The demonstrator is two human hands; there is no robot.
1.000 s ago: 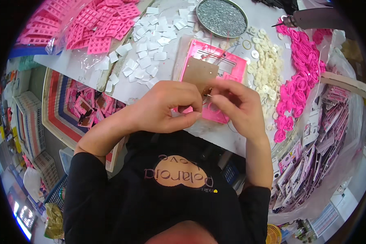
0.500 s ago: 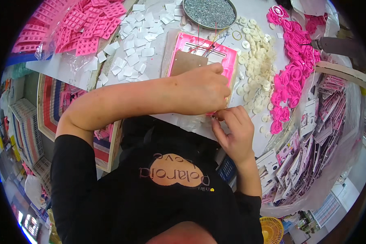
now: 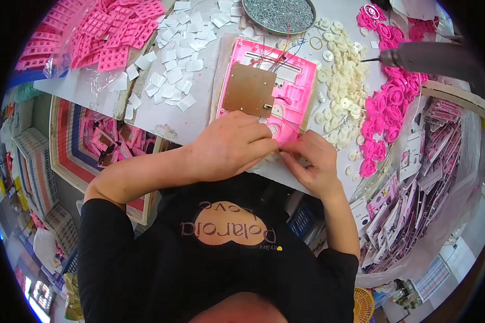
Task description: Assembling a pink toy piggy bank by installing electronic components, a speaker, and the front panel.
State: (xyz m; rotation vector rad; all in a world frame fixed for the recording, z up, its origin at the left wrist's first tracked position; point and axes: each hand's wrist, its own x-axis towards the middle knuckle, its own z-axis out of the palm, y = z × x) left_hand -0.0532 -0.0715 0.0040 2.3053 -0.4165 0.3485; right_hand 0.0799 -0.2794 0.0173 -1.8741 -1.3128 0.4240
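Observation:
A pink plastic casing (image 3: 299,89) lies open on the table in front of me. On it rests a brown circuit board (image 3: 249,89), with thin red and dark wires (image 3: 275,52) running off its far side. My left hand (image 3: 234,141) is closed in a pinch at the casing's near edge. Close beside it, at the near right corner, my right hand (image 3: 313,164) also pinches, its fingertips almost touching the left ones. Whatever sits between the fingertips is too small to make out.
Small white squares (image 3: 170,75), pink keypad pieces (image 3: 113,56), a round tin of screws (image 3: 280,16), cream discs (image 3: 342,81) and pink rings (image 3: 382,102) surround the casing. A dark powered screwdriver (image 3: 431,58) juts in from the right. Printed cards (image 3: 415,204) fill a bag.
My left hand has drawn back toward me and left, uncovering more of the board and casing. My right hand stays near the same corner. The screwdriver reaches further left in view.

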